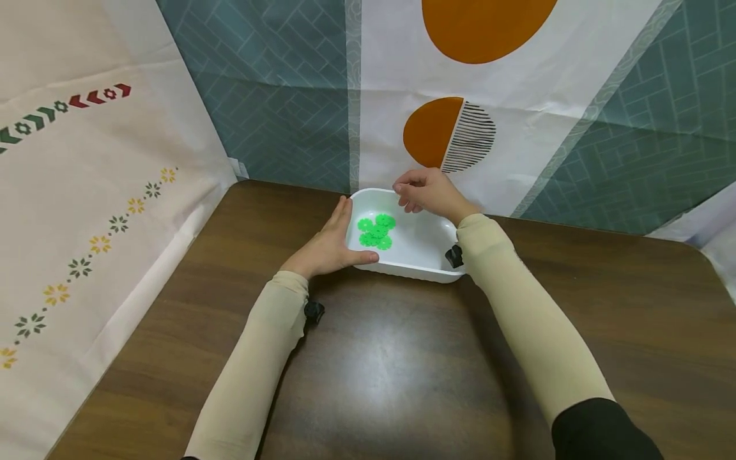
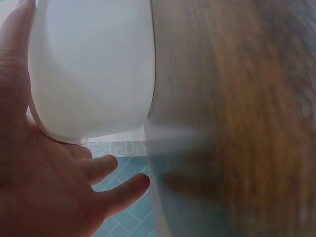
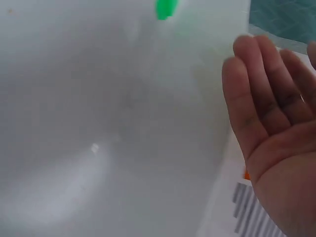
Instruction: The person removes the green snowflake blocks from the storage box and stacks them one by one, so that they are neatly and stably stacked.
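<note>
A white plastic tray [image 1: 414,271] stands toward the back of the table. Several bright green notched plastic discs [image 1: 376,233] lie in a cluster at its left end. My left hand [image 1: 324,246] holds the tray's left end, with fingers along the outer wall and thumb over the front rim. The tray's smooth outer wall [image 2: 94,64] fills the space beside this hand in the left wrist view. My right hand [image 1: 428,191] hovers over the back rim, fingers loosely bent, no object showing in it. In the right wrist view a green disc [image 3: 165,7] appears near the top edge.
The tray rests on a dark brown wooden table [image 1: 368,383] with a glossy surface. Close behind it hangs a patterned wall cloth [image 1: 385,128]. A white cloth with printed motifs [image 1: 115,191] borders the table on the left.
</note>
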`<state>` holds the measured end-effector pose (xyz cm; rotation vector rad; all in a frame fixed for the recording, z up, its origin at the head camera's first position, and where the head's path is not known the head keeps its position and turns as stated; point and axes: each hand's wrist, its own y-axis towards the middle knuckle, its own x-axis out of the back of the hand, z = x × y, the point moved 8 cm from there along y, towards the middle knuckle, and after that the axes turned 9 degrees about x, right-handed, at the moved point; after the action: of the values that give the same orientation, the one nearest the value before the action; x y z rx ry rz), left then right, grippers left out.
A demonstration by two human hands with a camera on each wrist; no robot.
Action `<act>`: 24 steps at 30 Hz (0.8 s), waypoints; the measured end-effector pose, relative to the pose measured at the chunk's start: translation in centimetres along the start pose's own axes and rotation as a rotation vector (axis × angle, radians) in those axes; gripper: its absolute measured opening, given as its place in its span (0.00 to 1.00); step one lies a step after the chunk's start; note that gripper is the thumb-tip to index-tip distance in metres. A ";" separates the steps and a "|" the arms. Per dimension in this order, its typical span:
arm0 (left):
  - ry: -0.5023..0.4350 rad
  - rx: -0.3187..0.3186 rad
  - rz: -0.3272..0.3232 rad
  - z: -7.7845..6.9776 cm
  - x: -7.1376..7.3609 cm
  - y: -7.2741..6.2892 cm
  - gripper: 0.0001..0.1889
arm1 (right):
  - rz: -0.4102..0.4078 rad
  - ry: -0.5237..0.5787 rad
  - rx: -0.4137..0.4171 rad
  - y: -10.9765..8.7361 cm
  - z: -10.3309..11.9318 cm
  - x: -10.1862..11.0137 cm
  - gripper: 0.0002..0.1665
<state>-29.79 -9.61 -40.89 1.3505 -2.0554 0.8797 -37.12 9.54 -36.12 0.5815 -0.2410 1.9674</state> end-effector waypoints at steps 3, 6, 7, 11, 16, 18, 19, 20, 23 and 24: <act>-0.006 -0.003 0.004 0.0 -0.1 0.0 0.69 | 0.074 -0.002 -0.049 0.3 -1.0 -1.3 0.18; -0.010 -0.014 -0.003 -0.1 -0.1 -0.1 0.68 | 0.136 -0.030 -0.077 0.4 -1.8 -2.3 0.19; -0.011 -0.017 -0.005 -0.1 -0.1 -0.1 0.68 | 0.150 -0.040 -0.085 0.5 -2.1 -2.5 0.20; -0.004 -0.027 -0.011 -0.2 0.1 -0.1 0.68 | 0.187 -0.092 -0.089 0.7 -2.7 -3.0 0.22; 0.008 -0.020 -0.007 -0.1 0.0 -0.1 0.68 | 0.260 -0.154 -0.083 0.7 -3.4 -3.6 0.24; 0.006 -0.020 -0.006 -0.1 0.0 -0.1 0.69 | 0.299 -0.185 -0.082 0.5 -3.6 -3.8 0.24; 0.004 -0.022 -0.006 -0.1 0.0 -0.1 0.69 | 0.314 -0.201 -0.080 0.5 -3.7 -3.9 0.24; 0.001 -0.023 -0.005 -0.1 0.0 -0.1 0.69 | 0.330 -0.219 -0.075 0.4 -3.8 -4.1 0.25; -0.008 -0.026 -0.005 -0.2 0.0 -0.1 0.69 | 0.368 -0.255 -0.074 0.2 -4.0 -4.5 0.27; -0.013 -0.025 -0.003 -0.2 -0.1 -0.1 0.69 | 0.377 -0.264 -0.073 0.2 -4.0 -4.7 0.27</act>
<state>-29.62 -9.46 -40.80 1.3482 -2.0670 0.8434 -36.81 7.40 -41.93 0.7929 -0.6228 2.2272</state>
